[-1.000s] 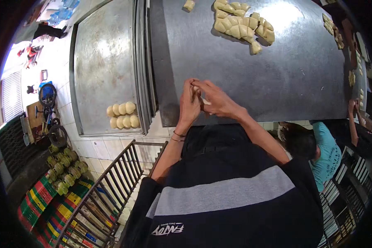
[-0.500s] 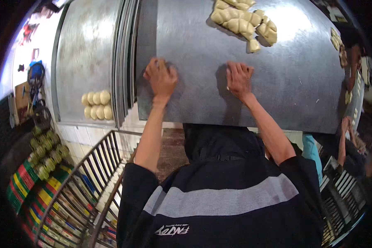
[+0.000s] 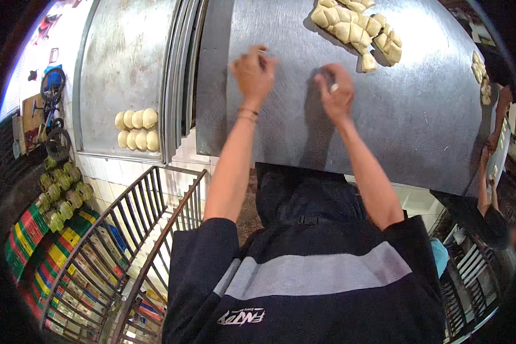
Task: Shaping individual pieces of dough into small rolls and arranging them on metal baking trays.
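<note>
On the grey metal worktop (image 3: 413, 126), my left hand (image 3: 253, 75) and my right hand (image 3: 335, 93) are apart, blurred, with fingers curled down toward the surface. Whatever lies under the fingers of either hand is hidden. A small pale spot shows at my right hand; I cannot tell what it is. Beyond my right hand lies a cluster of cut dough pieces (image 3: 350, 27). Left of the worktop, two rows of round dough balls (image 3: 136, 139) sit on a stacked metal tray (image 3: 123, 63).
More dough (image 3: 479, 66) lies at the far right, beside a co-worker's arms (image 3: 484, 178). A barred metal rack (image 3: 120, 241) stands low at my left, near green gas cylinders (image 3: 63, 195) and coloured crates (image 3: 28, 241). A bicycle (image 3: 54, 103) is farther left. A teal sleeve (image 3: 438, 258) shows lower right.
One second ago my hands were together near the worktop's front edge. They separated, left and right, and have since moved farther forward, fingers still curled. The view has shifted.
</note>
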The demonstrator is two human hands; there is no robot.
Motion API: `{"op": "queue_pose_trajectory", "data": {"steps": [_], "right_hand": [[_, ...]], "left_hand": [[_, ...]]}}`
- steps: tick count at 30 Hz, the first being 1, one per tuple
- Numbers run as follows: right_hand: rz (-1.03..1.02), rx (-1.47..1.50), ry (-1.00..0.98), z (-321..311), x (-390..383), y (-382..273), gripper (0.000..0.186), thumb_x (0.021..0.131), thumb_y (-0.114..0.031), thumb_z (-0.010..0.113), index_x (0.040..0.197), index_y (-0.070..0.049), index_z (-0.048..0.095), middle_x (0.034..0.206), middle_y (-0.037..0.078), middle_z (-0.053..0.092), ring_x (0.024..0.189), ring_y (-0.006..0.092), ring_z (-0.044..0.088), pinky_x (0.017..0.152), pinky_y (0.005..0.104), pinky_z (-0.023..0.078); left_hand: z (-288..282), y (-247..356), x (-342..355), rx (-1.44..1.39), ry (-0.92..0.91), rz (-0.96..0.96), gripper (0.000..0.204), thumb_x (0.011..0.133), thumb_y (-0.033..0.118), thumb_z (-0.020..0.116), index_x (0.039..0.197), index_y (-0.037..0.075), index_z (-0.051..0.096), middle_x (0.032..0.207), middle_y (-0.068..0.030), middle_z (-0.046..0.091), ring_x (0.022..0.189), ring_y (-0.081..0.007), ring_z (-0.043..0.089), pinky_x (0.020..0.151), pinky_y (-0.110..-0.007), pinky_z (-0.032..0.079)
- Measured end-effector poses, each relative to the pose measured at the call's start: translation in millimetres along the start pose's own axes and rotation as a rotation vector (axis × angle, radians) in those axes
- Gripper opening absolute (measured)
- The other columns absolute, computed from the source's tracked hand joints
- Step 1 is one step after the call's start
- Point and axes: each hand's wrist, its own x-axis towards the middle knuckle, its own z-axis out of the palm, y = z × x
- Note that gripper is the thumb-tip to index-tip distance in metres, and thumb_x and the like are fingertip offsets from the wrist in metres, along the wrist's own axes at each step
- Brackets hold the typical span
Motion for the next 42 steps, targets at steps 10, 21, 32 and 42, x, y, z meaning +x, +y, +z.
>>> {"op": "queue_pose_trajectory", "data": {"steps": [10, 21, 32, 42], "right_hand": [[0.315, -0.031, -0.243, -75, -79, 3, 0.052, 0.083, 0.003, 0.070, 0.132, -0.010, 0.062, 0.114, 0.015, 0.066, 0.113, 0.0342, 0.063, 0.086, 0.0439, 0.055], [-0.103, 0.042, -0.392, 17, 18, -75, 0.060, 0.085, -0.005, 0.070, 0.143, -0.009, 0.056, 0.134, 0.019, 0.061, 0.130, 0.0417, 0.052, 0.116, 0.0489, 0.038], [0.194, 0.068, 0.274, -19, 110, 104, 0.036, 0.101, -0.033, 0.067, 0.115, 0.000, 0.068, 0.103, 0.019, 0.072, 0.091, 0.0327, 0.069, 0.080, 0.0479, 0.054], [0.442, 0.161, -0.086, -145, -66, 19, 0.023, 0.101, -0.024, 0.067, 0.104, -0.001, 0.068, 0.089, 0.011, 0.068, 0.084, 0.0164, 0.063, 0.075, 0.0381, 0.053]], "left_hand": [[-82, -4, -91, -0.339, -0.280, -0.221, 0.050, 0.096, 0.002, 0.066, 0.144, 0.008, 0.054, 0.117, -0.0154, 0.066, 0.118, -0.0304, 0.062, 0.100, -0.045, 0.051], [-85, 13, -57, -0.028, -0.489, 0.155, 0.093, 0.087, -0.003, 0.072, 0.165, 0.017, 0.025, 0.143, -0.0171, 0.051, 0.129, -0.0386, 0.050, 0.108, -0.048, 0.045], [-114, 41, -121, -0.272, -0.437, -0.110, 0.034, 0.100, 0.004, 0.063, 0.134, 0.003, 0.062, 0.125, -0.0166, 0.064, 0.102, -0.0247, 0.067, 0.087, -0.038, 0.057], [-56, 122, -140, -0.620, -0.395, -0.352, 0.031, 0.105, 0.008, 0.057, 0.135, 0.004, 0.062, 0.123, -0.0128, 0.069, 0.105, -0.0203, 0.069, 0.089, -0.034, 0.056]]}}
